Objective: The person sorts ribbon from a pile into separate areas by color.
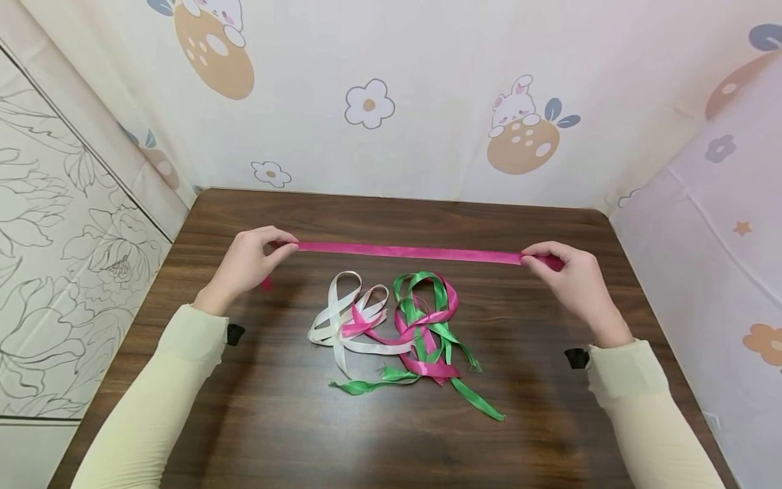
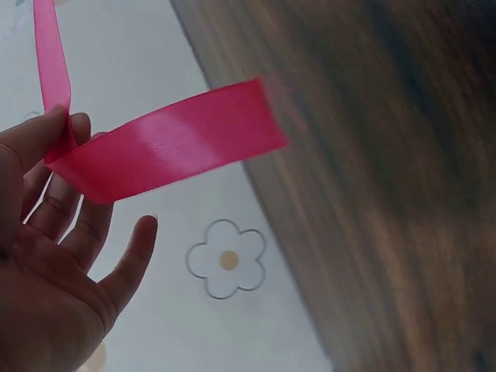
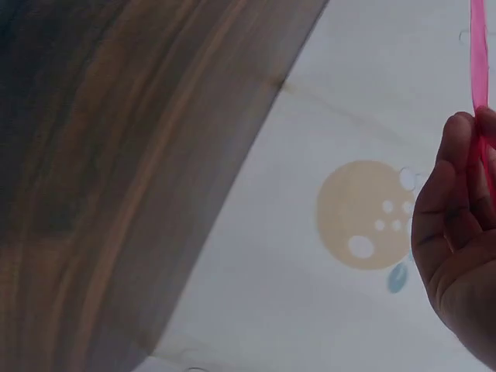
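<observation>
A bright pink satin ribbon (image 1: pixel 409 252) is stretched straight between both hands above the far part of the table. My left hand (image 1: pixel 252 261) pinches it between thumb and forefinger. In the left wrist view a short cut end of the ribbon (image 2: pixel 174 143) sticks out past the fingers. My right hand (image 1: pixel 571 278) pinches the other side between thumb and fingers, and the rest of that end lies inside the palm, partly hidden. Below the taut ribbon lies a loose heap of a white ribbon (image 1: pixel 332 318), a green ribbon (image 1: pixel 478 399) and another pink ribbon (image 1: pixel 451 299), looped over one another.
The brown wooden table (image 1: pixel 330 441) has its far edge against a wall covering (image 1: pixel 440 102) printed with rabbits and flowers. A panel with line-drawn flowers (image 1: pixel 91 258) stands at the left. Small black pieces (image 1: pixel 235 333) sit at both sleeve cuffs.
</observation>
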Tool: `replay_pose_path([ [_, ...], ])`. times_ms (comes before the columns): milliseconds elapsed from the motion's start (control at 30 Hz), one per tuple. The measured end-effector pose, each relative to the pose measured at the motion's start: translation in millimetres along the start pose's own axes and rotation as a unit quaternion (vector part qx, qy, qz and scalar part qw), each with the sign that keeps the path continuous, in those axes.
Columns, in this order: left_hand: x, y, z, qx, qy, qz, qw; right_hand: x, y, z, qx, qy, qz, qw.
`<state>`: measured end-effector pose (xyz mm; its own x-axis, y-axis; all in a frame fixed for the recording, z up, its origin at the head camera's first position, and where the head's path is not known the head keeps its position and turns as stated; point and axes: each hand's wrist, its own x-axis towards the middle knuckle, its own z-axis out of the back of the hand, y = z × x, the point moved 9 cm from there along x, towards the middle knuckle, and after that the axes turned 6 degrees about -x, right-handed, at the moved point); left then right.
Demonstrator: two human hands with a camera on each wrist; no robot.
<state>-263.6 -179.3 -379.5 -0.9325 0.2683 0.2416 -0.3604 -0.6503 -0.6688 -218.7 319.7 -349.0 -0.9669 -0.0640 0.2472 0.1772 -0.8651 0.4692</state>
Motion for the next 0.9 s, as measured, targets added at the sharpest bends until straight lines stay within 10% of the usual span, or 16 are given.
replay_pose_path([
  [233, -3.0, 19.3, -4.5, -0.005, -0.001, 0.022, 0.9998, -2.0, -31, -6, 0.010, 0.039, -0.072, 0.9966],
  [900, -18.8, 60.4, 8.4, -0.072, -0.030, 0.091, 0.9928, -1.5, -70, -2, 0.016, 0.009, -0.096, 0.9952],
])
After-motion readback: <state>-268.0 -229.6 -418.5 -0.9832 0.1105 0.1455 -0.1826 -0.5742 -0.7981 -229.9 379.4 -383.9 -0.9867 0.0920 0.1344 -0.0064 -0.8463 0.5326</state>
